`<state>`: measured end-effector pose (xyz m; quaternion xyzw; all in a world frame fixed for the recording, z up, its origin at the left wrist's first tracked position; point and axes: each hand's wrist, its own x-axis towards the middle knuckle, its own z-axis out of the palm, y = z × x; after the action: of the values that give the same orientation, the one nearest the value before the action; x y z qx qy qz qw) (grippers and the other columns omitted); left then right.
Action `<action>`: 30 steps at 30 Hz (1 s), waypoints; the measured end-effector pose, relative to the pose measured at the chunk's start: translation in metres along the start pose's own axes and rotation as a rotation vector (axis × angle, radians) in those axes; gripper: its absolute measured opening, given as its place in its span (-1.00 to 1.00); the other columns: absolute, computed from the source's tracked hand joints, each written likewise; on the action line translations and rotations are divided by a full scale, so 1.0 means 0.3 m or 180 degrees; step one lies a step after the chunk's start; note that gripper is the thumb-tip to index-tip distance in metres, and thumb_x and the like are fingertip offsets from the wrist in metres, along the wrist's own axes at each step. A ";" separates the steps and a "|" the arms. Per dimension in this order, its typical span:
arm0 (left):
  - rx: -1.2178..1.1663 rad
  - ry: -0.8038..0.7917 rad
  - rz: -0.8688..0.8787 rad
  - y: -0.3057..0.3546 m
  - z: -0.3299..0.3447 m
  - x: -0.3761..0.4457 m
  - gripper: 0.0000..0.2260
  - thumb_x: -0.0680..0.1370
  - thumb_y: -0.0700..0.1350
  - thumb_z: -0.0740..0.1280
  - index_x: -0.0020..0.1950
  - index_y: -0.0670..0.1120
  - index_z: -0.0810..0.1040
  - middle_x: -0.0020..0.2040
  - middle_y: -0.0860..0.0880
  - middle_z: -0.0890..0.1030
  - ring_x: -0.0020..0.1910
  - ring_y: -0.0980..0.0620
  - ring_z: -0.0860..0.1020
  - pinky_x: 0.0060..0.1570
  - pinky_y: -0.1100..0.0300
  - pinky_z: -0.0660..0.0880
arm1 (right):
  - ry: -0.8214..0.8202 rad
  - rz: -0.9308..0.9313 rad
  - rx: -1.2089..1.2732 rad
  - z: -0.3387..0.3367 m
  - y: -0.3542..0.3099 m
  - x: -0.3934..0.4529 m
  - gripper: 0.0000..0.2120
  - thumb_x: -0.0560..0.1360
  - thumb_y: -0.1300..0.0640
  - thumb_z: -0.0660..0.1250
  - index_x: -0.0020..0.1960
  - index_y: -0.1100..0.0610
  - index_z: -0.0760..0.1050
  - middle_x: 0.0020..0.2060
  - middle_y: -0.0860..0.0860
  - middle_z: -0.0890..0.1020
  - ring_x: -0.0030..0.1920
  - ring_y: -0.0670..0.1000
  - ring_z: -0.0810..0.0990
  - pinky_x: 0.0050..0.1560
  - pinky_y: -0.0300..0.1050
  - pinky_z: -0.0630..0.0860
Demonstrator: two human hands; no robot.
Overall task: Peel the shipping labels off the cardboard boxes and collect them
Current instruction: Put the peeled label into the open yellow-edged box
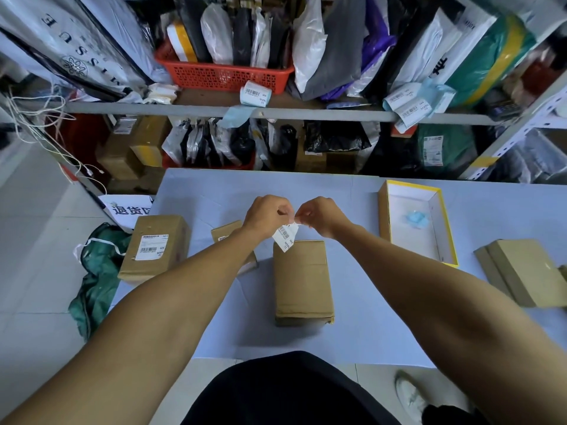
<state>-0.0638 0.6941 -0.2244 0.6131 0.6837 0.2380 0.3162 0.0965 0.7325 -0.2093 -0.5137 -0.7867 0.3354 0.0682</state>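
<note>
A white shipping label with a barcode hangs in the air above the far end of a plain cardboard box at the table's middle. My left hand and my right hand both pinch its top edge, fingertips almost touching. The box under it shows no label on top. A second box at the table's left edge carries a white label. Behind my left wrist a small box is partly hidden. An open yellow-rimmed white box on the right holds a crumpled blue scrap.
Flat brown boxes lie at the table's right edge. A green bag sits on the floor to the left. Shelves behind hold a red basket of parcels, many bags and several loose labels. A white shoe shows below.
</note>
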 end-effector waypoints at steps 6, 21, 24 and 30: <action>0.0052 0.0276 -0.0139 -0.017 -0.001 0.005 -0.82 0.43 0.00 0.49 -0.17 -0.05 0.55 -0.15 -0.05 0.62 -0.14 -0.05 0.57 -0.20 0.07 0.50 | 0.0079 0.0018 0.0205 -0.012 -0.004 -0.003 -0.88 0.52 0.19 0.36 -0.05 0.21 0.65 -0.25 0.10 0.66 -0.25 0.03 0.61 -0.18 -0.20 0.52; -0.0198 -0.0142 -0.0198 -0.002 0.012 0.021 -0.83 0.53 -0.23 0.38 0.09 -0.16 0.68 -0.04 -0.08 0.67 -0.05 0.00 0.57 -0.09 0.20 0.44 | 0.0083 0.0057 0.0233 0.023 -0.024 0.005 -0.88 0.50 0.23 0.38 -0.03 0.23 0.67 -0.20 0.16 0.70 -0.26 0.03 0.64 -0.18 -0.26 0.54; -0.0374 -0.0090 -0.0232 -0.024 0.007 0.017 -0.87 0.51 -0.17 0.42 0.01 -0.18 0.70 -0.09 -0.10 0.69 -0.13 0.02 0.57 -0.14 0.21 0.43 | 0.0085 0.0264 0.0251 0.015 -0.016 0.010 -0.90 0.48 0.22 0.41 -0.12 0.26 0.66 -0.25 0.16 0.69 -0.31 0.00 0.63 -0.27 -0.31 0.52; -0.0403 -0.0236 -0.0167 -0.016 0.005 0.016 -0.89 0.53 -0.16 0.38 -0.07 -0.16 0.69 -0.27 -0.01 0.58 -0.26 0.05 0.47 -0.30 0.23 0.35 | 0.0205 0.0218 0.0019 0.004 0.003 0.010 -0.81 0.42 0.09 0.50 -0.15 0.14 0.52 -0.28 0.03 0.62 -0.34 0.00 0.61 -0.28 -0.19 0.54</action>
<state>-0.0662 0.6981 -0.2297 0.5821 0.6710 0.2495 0.3855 0.0951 0.7348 -0.2116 -0.5507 -0.7651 0.3231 0.0836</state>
